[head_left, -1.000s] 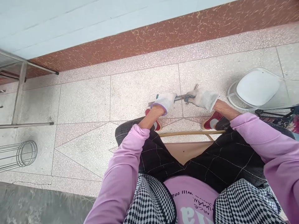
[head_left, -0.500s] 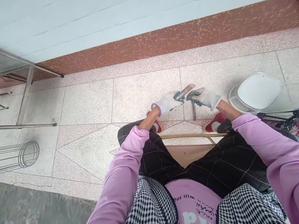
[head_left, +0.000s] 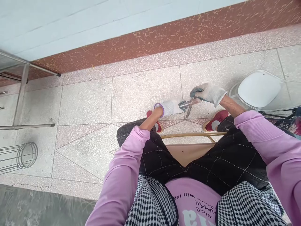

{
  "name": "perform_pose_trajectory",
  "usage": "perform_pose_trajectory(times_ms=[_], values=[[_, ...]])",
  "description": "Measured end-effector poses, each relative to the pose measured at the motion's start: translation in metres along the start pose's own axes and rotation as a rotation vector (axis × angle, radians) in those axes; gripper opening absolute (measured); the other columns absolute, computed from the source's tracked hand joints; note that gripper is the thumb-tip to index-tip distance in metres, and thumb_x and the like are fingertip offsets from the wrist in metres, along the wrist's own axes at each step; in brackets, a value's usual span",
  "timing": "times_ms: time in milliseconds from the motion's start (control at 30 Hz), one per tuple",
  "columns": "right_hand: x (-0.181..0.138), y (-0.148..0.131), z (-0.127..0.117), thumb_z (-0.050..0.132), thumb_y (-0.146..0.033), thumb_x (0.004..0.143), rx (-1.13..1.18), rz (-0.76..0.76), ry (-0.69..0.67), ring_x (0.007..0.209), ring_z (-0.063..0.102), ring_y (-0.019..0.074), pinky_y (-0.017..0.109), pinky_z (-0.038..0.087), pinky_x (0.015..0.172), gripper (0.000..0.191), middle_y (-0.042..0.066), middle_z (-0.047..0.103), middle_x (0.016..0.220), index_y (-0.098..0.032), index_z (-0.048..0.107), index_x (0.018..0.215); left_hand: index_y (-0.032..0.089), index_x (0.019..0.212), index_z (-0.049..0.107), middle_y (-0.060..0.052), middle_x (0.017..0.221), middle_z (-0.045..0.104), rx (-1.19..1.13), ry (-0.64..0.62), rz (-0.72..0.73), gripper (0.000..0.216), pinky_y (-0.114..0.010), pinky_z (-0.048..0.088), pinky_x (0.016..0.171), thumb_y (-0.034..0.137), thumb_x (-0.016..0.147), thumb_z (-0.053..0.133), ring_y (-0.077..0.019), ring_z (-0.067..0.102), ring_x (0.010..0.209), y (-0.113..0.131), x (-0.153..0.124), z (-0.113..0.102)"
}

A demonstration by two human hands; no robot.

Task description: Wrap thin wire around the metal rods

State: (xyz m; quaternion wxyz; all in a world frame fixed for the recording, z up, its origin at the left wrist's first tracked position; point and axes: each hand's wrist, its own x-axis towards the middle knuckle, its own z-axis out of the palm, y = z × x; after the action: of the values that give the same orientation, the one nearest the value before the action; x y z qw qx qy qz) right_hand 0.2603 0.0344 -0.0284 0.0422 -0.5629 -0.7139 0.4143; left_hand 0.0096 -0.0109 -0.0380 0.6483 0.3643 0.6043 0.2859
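Two hands: both wear white knit gloves with grey coated fingertips, held out over the floor ahead of the knees.
Left hand (head_left: 172, 106): grip closed around the near end of a threaded metal bolt (head_left: 188, 103); the glove cuff has a purple edge.
Right hand (head_left: 208, 93): fingers curled, fingertips at the far end of the bolt; whether they clamp it or only touch it cannot be told.
Threaded metal bolt: lies nearly level between the two gloves, above the floor, over the gap between the shoes.
Thin metal piece (head_left: 188, 111): hangs slanting down just under the bolt, beside the left glove; what it is fixed to cannot be made out.
Floor (head_left: 141, 94): pale speckled tiles with thin joint lines, bordered by a reddish marbled strip along the wall.
Shoes: red shoe (head_left: 215, 121) under the right forearm, the other one mostly hidden behind the left wrist.
Seat: tan chair edge (head_left: 188, 150) shows between the dark checked trouser legs.
Right side: clear plastic chair (head_left: 261, 89) near the right hand, well clear of the bolt.
Left side: wire cylinder (head_left: 20, 156) lying on the floor, metal frame legs (head_left: 23, 91) above it, both well apart from the hands.
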Motion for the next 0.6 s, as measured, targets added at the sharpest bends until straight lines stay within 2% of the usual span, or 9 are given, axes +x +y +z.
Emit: perform_pose_trajectory(times_ms=[67,133,200,267,333,433,533,600], values=[[0.001,-0.001,-0.002,0.067,-0.021,0.101,-0.023,0.019,0.055,0.117,0.084,0.0342,0.047,0.064,0.110,0.030,0.013,0.090,0.125,-0.019,0.093,0.116,0.020,0.139,0.082,-0.014,0.143,0.078,0.027,-0.071,-0.013,0.025,-0.041,0.072,0.102,0.039,0.122,0.081,-0.0252,0.079,0.117,0.005,-0.002,0.003],[0.000,-0.003,0.000,0.068,-0.021,0.101,-0.026,0.042,0.160,0.121,0.083,0.0355,0.049,0.064,0.112,0.034,0.016,0.089,0.130,-0.016,0.091,0.126,0.017,0.125,0.083,-0.011,0.120,0.081,0.030,-0.108,0.007,0.014,-0.039,0.071,0.096,0.027,0.116,0.088,-0.0230,0.078,0.104,0.010,-0.003,0.005],[-0.003,-0.008,0.006,0.066,-0.020,0.102,0.072,0.061,0.252,0.113,0.083,0.0326,0.047,0.066,0.105,0.038,0.017,0.089,0.127,-0.014,0.088,0.131,0.019,0.115,0.083,-0.007,0.096,0.078,0.003,-0.104,0.045,0.010,-0.040,0.069,0.092,0.017,0.110,0.092,-0.0221,0.075,0.092,0.015,-0.001,0.008],[-0.007,-0.013,0.014,0.063,-0.020,0.102,0.229,0.049,0.285,0.100,0.082,0.0276,0.041,0.067,0.093,0.036,0.015,0.088,0.119,-0.015,0.086,0.129,0.021,0.117,0.082,-0.003,0.084,0.073,-0.036,-0.079,0.080,0.011,-0.042,0.066,0.092,0.020,0.111,0.092,-0.0208,0.073,0.084,0.019,0.004,0.011],[-0.010,-0.020,0.026,0.063,-0.024,0.104,0.298,0.017,0.278,0.092,0.080,0.0251,0.038,0.065,0.086,0.031,0.014,0.087,0.112,-0.017,0.085,0.125,0.024,0.120,0.079,0.000,0.083,0.072,-0.130,-0.026,0.103,0.012,-0.041,0.066,0.092,0.031,0.116,0.088,-0.0184,0.072,0.081,0.023,0.012,0.016],[-0.012,-0.031,0.043,0.070,-0.035,0.104,0.216,-0.017,0.258,0.099,0.081,0.0286,0.042,0.065,0.091,0.029,0.014,0.088,0.115,-0.018,0.082,0.125,0.024,0.119,0.075,0.001,0.088,0.075,-0.345,0.075,0.091,0.014,-0.038,0.064,0.098,0.036,0.120,0.084,-0.0158,0.077,0.092,0.026,0.025,0.026],[-0.011,-0.040,0.056,0.076,-0.040,0.101,0.095,0.027,0.247,0.110,0.082,0.0348,0.048,0.066,0.099,0.042,0.017,0.088,0.127,-0.018,0.079,0.136,0.027,0.124,0.076,-0.002,0.095,0.081,-0.465,0.161,0.072,0.013,-0.039,0.061,0.104,0.040,0.125,0.077,-0.0166,0.077,0.111,0.024,0.036,0.033],[-0.010,-0.045,0.060,0.076,-0.042,0.103,0.053,0.017,0.248,0.108,0.083,0.0356,0.049,0.067,0.097,0.054,0.018,0.087,0.127,-0.016,0.074,0.149,0.030,0.134,0.077,-0.002,0.103,0.084,-0.472,0.230,0.097,0.016,-0.039,0.058,0.107,0.043,0.129,0.070,-0.0166,0.074,0.120,0.020,0.041,0.038]])
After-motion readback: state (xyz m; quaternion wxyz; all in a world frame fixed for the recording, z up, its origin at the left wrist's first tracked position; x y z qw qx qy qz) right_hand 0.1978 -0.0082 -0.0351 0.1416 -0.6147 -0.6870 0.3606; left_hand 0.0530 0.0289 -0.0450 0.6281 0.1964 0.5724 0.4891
